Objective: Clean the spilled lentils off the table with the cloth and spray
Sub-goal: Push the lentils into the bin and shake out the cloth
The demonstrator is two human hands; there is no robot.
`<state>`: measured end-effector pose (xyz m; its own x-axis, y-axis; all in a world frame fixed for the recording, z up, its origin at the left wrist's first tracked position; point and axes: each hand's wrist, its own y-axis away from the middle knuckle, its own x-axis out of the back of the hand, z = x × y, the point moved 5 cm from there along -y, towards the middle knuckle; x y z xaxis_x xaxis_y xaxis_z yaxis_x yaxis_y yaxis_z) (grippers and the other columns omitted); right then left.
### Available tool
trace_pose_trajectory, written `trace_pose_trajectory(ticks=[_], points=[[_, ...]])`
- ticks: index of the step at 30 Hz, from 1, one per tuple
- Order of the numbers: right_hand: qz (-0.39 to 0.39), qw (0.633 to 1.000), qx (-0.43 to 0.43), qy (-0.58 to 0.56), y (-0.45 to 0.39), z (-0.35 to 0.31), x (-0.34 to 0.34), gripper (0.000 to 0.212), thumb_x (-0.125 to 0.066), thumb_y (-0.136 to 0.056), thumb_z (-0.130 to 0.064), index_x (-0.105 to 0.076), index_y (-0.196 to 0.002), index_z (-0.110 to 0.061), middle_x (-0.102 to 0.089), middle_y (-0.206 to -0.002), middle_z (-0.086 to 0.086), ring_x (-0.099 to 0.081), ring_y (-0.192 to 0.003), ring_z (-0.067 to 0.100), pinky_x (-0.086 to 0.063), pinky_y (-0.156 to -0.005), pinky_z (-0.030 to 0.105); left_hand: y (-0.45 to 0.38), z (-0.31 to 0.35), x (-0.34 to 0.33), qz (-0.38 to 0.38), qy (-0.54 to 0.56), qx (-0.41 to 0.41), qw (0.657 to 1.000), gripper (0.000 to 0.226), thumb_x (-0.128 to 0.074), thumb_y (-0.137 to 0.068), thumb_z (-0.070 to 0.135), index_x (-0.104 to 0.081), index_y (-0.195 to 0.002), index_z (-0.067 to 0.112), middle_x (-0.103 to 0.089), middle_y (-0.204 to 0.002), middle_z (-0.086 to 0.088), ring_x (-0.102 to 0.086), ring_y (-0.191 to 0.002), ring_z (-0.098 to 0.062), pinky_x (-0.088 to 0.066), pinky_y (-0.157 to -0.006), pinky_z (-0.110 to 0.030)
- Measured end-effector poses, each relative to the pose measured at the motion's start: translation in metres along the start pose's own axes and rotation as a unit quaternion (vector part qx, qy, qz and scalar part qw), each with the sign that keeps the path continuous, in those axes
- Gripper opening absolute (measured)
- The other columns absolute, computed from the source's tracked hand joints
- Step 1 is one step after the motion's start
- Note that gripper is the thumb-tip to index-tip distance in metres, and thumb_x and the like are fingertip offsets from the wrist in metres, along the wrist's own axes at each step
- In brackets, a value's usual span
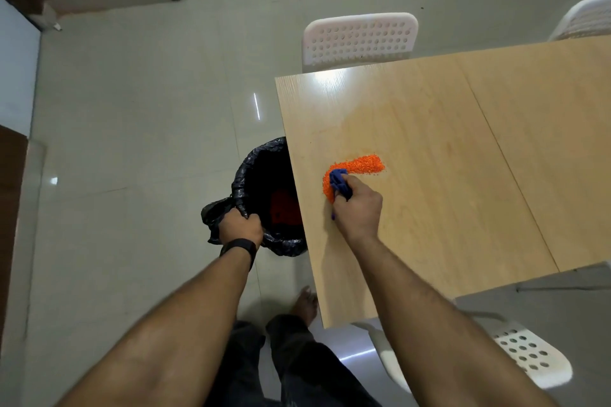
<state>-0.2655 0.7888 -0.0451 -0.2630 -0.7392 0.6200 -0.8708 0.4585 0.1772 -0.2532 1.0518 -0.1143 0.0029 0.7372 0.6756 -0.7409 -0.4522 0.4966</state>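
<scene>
A curved heap of orange lentils (362, 164) lies on the light wooden table (446, 149), near its left edge. My right hand (358, 205) grips a bunched blue cloth (340, 182) that touches the heap's lower left end. My left hand (240, 226) grips the rim of a black bin bag (246, 175), held open just below the table's left edge. Something red lies inside the bag. No spray bottle is in view.
A white perforated chair (360, 38) stands at the table's far side, another chair (525, 350) at the near right, a third at the top right corner. Pale floor tiles (132, 109) spread to the left. My legs and a bare foot show below.
</scene>
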Motion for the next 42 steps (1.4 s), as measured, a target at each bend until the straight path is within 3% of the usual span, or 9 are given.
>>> trace_pose_trajectory(ticks=[8,13,19,21,24,28,35,39,42], points=[[-0.061,0.997,0.042,-0.007,0.02,-0.033,-0.049,0.046,-0.06,-0.08,-0.006,-0.077,-0.12,-0.022,-0.078,-0.095,0.001,-0.07,-0.086,0.017,-0.055,-0.082,0.026,-0.006,-0.001,0.003,-0.006,0.006,-0.007,1.0,0.009,-0.062,-0.093,0.01,-0.058,-0.086,0.006,-0.061,-0.087,-0.013,-0.064,-0.089,-0.037,-0.052,-0.08,-0.039],[-0.098,0.992,0.073,-0.035,0.019,-0.045,-0.053,0.037,-0.065,-0.087,-0.005,-0.079,-0.117,-0.022,-0.078,-0.091,-0.006,-0.069,-0.081,0.005,-0.049,-0.073,0.013,-0.009,0.001,0.004,-0.006,0.003,-0.003,1.0,0.011,-0.061,-0.093,0.011,-0.064,-0.093,0.0,-0.066,-0.092,-0.017,-0.065,-0.091,-0.038,-0.053,-0.081,-0.04],[0.023,0.995,0.026,-0.091,-0.012,-0.025,0.004,0.037,-0.07,-0.089,-0.001,-0.077,-0.123,-0.014,-0.073,-0.1,-0.013,-0.066,-0.091,-0.009,-0.043,-0.084,-0.001,-0.01,0.009,0.003,-0.005,0.019,0.003,1.0,0.013,-0.061,-0.094,0.01,-0.066,-0.098,-0.001,-0.068,-0.096,-0.019,-0.065,-0.091,-0.037,-0.052,-0.081,-0.038],[0.078,0.994,0.007,-0.074,-0.028,-0.009,0.029,0.036,-0.069,-0.089,-0.005,-0.077,-0.122,-0.017,-0.074,-0.102,-0.015,-0.066,-0.09,-0.011,-0.049,-0.09,0.008,-0.011,0.012,0.001,-0.006,0.022,0.003,1.0,0.014,-0.062,-0.094,0.011,-0.067,-0.1,-0.001,-0.068,-0.095,-0.018,-0.065,-0.091,-0.037,-0.052,-0.08,-0.038],[0.133,0.991,-0.029,-0.006,-0.048,0.014,0.057,0.042,-0.064,-0.086,-0.011,-0.075,-0.125,-0.023,-0.078,-0.11,-0.004,-0.071,-0.101,0.014,-0.054,-0.096,0.028,-0.01,0.019,-0.005,-0.01,0.018,0.002,1.0,0.013,-0.062,-0.094,0.01,-0.065,-0.098,-0.002,-0.067,-0.095,-0.019,-0.064,-0.09,-0.037,-0.051,-0.079,-0.039],[0.122,0.989,-0.07,0.048,-0.066,0.029,0.068,0.043,-0.059,-0.09,-0.009,-0.074,-0.127,-0.023,-0.077,-0.11,0.002,-0.069,-0.102,0.023,-0.047,-0.085,0.023,-0.01,0.023,-0.011,-0.013,0.021,0.002,1.0,0.013,-0.061,-0.094,0.011,-0.065,-0.097,-0.001,-0.068,-0.096,-0.02,-0.064,-0.092,-0.038,-0.05,-0.08,-0.038],[0.08,0.995,-0.061,0.009,-0.06,0.017,0.043,0.045,-0.06,-0.089,-0.008,-0.073,-0.13,-0.021,-0.077,-0.114,0.001,-0.069,-0.105,0.018,-0.047,-0.095,0.02,-0.012,0.025,-0.01,-0.001,0.022,-0.004,1.0,0.008,-0.061,-0.094,0.008,-0.059,-0.087,0.006,-0.061,-0.087,-0.012,-0.057,-0.082,-0.031,-0.043,-0.075,-0.033],[0.057,0.997,-0.045,-0.008,-0.045,0.005,0.017,0.046,-0.063,-0.088,-0.009,-0.073,-0.131,-0.02,-0.077,-0.114,0.001,-0.07,-0.104,0.018,-0.052,-0.101,0.026,-0.017,0.025,-0.009,0.001,0.012,-0.011,1.0,0.006,-0.062,-0.094,0.009,-0.061,-0.09,0.005,-0.06,-0.088,-0.012,-0.057,-0.085,-0.031,-0.045,-0.077,-0.034],[0.034,0.998,-0.038,-0.029,-0.032,-0.005,-0.005,0.045,-0.063,-0.089,-0.008,-0.073,-0.132,-0.02,-0.077,-0.114,0.001,-0.07,-0.102,0.017,-0.05,-0.101,0.022,-0.02,0.024,-0.008,0.0,0.013,-0.01,1.0,0.007,-0.062,-0.094,0.01,-0.062,-0.093,0.002,-0.06,-0.089,-0.012,-0.056,-0.084,-0.03,-0.046,-0.078,-0.034]])
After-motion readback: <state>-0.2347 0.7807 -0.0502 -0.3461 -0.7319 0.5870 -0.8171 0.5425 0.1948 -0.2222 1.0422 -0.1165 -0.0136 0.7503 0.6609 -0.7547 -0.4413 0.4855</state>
